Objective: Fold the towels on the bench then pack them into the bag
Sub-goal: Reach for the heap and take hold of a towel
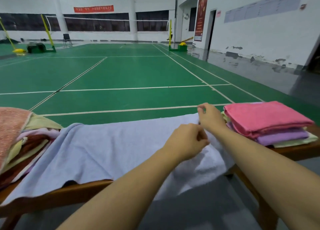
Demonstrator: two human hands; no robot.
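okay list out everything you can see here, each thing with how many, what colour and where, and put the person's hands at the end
spread towel: one, pale lavender-blue, laid flat across the bench middle, near edge hanging over
folded stack: one, pink on top, purple and cream below, right end of the bench
unfolded pile: one, salmon, cream, dark red and lilac mixed, left end of the bench
bench: one, brown wood, across the foreground
court floor: green with white lines, beyond the bench
net posts: yellow, far side of the court
chair: one, dark, far left by the wall
left hand: pinches the spread towel's right end
right hand: pinches the towel's far right corner
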